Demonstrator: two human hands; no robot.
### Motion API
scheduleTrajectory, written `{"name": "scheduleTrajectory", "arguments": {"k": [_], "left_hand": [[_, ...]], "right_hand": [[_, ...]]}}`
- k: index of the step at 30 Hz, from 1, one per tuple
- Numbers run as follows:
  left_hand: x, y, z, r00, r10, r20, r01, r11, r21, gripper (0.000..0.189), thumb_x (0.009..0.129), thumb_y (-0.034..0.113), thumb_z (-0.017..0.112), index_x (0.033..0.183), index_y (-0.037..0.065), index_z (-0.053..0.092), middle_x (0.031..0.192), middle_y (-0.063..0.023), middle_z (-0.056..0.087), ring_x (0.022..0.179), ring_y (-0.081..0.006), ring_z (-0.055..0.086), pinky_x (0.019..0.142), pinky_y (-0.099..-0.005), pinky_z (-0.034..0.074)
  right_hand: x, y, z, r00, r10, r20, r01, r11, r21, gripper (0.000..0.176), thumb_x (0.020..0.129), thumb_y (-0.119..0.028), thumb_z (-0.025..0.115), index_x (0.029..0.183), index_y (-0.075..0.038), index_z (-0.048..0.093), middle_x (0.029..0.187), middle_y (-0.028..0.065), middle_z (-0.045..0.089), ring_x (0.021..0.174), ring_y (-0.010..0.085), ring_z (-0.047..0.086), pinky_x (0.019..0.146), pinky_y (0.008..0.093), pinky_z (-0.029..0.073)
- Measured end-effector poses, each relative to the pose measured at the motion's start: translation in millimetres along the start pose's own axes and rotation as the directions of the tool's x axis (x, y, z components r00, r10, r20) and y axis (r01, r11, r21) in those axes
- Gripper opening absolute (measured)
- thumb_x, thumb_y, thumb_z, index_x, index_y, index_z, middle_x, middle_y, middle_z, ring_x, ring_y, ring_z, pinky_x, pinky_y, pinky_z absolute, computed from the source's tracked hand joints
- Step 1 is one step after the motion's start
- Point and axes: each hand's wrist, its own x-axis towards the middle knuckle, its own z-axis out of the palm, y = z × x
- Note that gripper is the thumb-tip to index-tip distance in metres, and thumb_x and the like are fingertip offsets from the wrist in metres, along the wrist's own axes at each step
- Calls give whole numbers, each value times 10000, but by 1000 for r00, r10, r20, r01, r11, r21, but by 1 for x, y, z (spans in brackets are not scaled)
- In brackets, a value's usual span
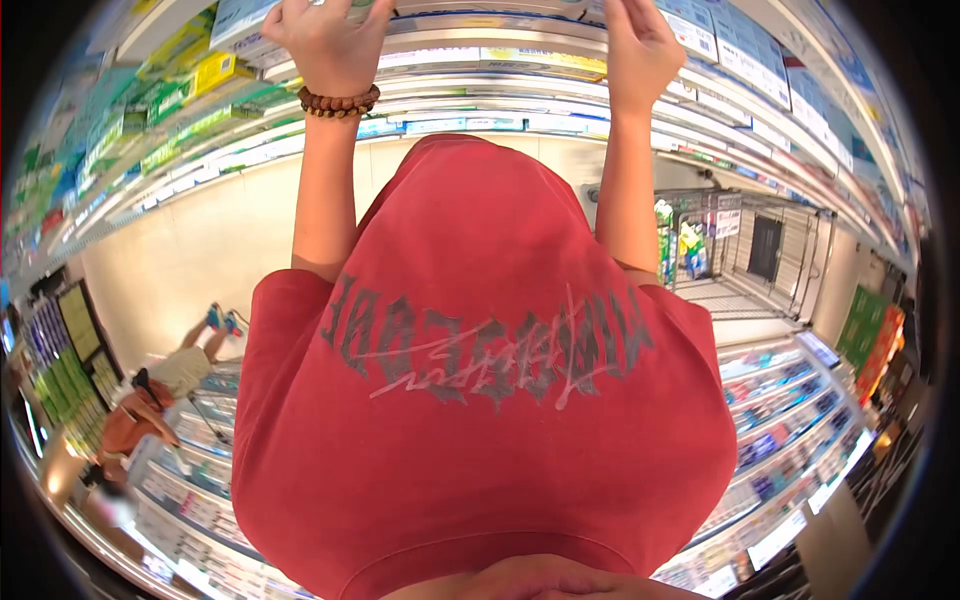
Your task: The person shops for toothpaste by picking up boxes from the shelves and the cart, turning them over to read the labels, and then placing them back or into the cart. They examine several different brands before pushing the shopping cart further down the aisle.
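My left hand (330,45), with a beaded bracelet (339,101) on the wrist, reaches up to the shelf front at the top edge of the head view. Its fingers are bent and partly cut off by the frame. Level with it, my right hand (643,52) has its fingers drawn together, the tips also near the frame edge. Between the two hands lies a pale package (495,8), mostly out of view. Each hand is at one end of it; the exact contact is hidden. Boxed goods (725,45) stand right of my right hand.
Shelves (480,85) with several rows of boxes curve across the front. A wire cart (750,250) holding green packs stands at the right on the pale floor (190,260). Behind me at the left, a person in an orange top (135,425) is beside another stocked shelf (200,475).
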Motion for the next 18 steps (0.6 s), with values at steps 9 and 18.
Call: {"name": "scheduleTrajectory", "arguments": {"k": [9, 18], "left_hand": [[-82, -19, -50, 985, -158, -63, 156, 987, -37, 202, 830, 122, 782, 1032, 112, 786, 617, -24, 580, 548, -151, 526, 522, -272, 428], [-167, -83, -134, 981, -188, 44, 192, 973, -128, 80, 828, 93, 756, 761, 66, 722, 518, -22, 496, 451, -169, 451, 430, -303, 359]], "right_hand": [[-12, 5, -27, 980, -181, -88, 193, 968, 157, 535, 1029, -217, 472, 543, -135, 265, 495, -40, 250, 469, 67, 205, 469, 281, 119], [-144, 10, -9, 1000, 25, 14, -25, 1000, 14, 554, 1044, -222, 433, 532, -129, 244, 465, -21, 253, 447, 79, 184, 479, 300, 120]]}}
